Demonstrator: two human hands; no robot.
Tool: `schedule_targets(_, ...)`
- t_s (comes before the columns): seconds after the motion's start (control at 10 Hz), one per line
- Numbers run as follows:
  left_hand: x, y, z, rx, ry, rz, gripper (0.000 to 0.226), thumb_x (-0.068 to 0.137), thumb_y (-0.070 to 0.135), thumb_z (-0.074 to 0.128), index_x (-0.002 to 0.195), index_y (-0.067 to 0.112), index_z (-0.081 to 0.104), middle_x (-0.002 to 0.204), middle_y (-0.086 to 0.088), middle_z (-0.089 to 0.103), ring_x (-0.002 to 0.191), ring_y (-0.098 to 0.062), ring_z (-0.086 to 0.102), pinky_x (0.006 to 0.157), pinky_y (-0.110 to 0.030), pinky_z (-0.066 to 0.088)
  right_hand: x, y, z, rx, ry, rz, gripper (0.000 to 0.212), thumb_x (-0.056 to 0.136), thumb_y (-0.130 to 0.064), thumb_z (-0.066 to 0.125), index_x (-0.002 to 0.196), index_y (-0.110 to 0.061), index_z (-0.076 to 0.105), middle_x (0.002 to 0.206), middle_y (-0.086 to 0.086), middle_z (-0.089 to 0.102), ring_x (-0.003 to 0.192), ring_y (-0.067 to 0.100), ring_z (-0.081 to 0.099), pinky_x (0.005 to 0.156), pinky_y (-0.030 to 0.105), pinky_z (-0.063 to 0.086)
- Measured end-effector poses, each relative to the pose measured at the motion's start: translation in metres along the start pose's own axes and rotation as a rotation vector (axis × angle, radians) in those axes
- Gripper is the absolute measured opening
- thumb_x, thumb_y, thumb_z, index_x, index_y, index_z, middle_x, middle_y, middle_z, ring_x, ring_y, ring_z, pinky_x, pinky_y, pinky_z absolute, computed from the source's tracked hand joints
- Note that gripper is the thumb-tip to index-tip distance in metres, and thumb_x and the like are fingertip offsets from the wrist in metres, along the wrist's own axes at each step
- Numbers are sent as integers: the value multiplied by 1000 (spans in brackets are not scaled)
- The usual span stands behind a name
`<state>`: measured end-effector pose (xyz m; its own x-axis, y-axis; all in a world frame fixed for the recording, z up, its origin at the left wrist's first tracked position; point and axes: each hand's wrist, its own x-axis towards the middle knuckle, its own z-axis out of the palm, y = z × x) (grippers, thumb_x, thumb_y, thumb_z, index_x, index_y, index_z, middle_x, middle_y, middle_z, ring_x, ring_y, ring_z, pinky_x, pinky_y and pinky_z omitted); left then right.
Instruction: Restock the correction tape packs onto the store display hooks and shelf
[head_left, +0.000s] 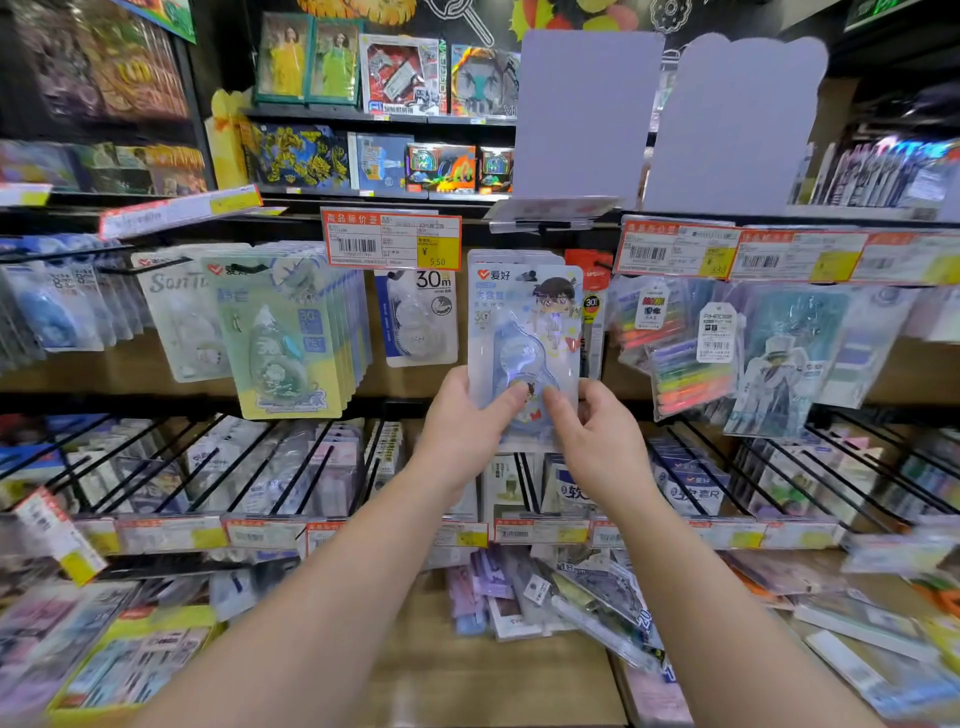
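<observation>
Both hands, left hand (462, 426) and right hand (597, 436), pinch blue correction tape pack (524, 338) by its lower edge, at the hook under the price tag (392, 239). Risk: hang-hole misses hook, pack slips toward shelf below.

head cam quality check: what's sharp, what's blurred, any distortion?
Head view: the blue correction tape pack and both hands, left hand and right hand, read sharp at centre; the price tag is legible; edges smear, notably the bottom-left packs; wide-angle bending curves the shelf rails; lighting even, no harsh glare.
</observation>
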<state>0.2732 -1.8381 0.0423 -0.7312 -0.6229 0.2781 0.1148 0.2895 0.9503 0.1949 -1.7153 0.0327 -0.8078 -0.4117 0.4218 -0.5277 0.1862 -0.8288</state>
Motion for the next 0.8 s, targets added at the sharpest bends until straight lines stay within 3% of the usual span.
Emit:
schedule_targets(0.1,15,-9,0,227,5,14,38,88,51,64,112,22,55,104,5,66,99,-17,64,86,-39,53,11,4,4,-62,2,-2,21,99,-43,52,100,-22,58,79,-13,61,72,5,57,55,20,35)
schedule_targets(0.2,23,-14,0,479,9,81,55,87,57,56,126,19,52,119,-3,61,109,-23,58,93,-43,50,23,12,9,-108,27,-19,34,99,-47,49,112,-18,60,94,-6,66,82,12,60,60,26,39)
schedule_targets(0.4,34,-20,4,688,30,129,57,95,44,55,137,9,39,124,-14,53,113,-31,53,92,-45,47,45,19,23,-235,35,-54,36,102,-45,42,110,-12,55,105,9,63,87,23,57,67,33,41)
schedule_targets(0.5,42,-21,5,779,37,138,59,95,44,54,137,6,37,124,-17,52,113,-34,53,89,-44,46,54,19,27,-296,32,-15,41,102,-45,39,123,-11,50,114,12,61,99,28,59,73,35,45)
schedule_targets(0.7,52,-18,2,950,45,128,64,95,49,51,142,9,34,132,-16,49,121,-34,47,97,-46,44,63,12,27,-476,-11,46,53,101,-47,40,138,-9,37,124,15,55,109,35,59,73,37,43)
schedule_targets(0.8,49,-14,-1,1101,67,127,61,96,53,46,139,11,38,133,-15,48,124,-34,45,99,-45,39,61,8,23,-570,-44,99,66,99,-50,44,147,-8,29,133,15,50,117,35,56,85,43,48)
